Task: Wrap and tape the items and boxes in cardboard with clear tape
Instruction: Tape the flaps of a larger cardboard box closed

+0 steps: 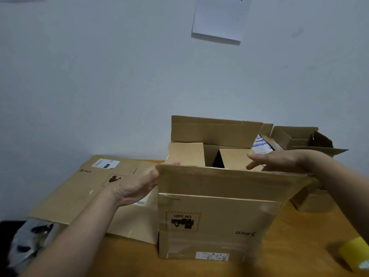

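A brown cardboard box [215, 216] with a PICO mark and a UN 3481 label stands in front of me on the wooden table [289, 246], its top flaps up. My left hand [137, 186] touches the left end of the near flap, fingers straight along the box's side. My right hand [279, 159] reaches over the near flap's right end, fingers stretched onto the inner side flap [235, 158]. The far flap [215, 132] stands upright. What lies inside the box is hidden.
A flattened PICO carton [83, 188] lies to the left. An open box [299, 140] holding white packets sits behind at the right. A yellow roll [357, 254] rests at the table's right edge. Grey plastic bags [28, 242] hang at the lower left.
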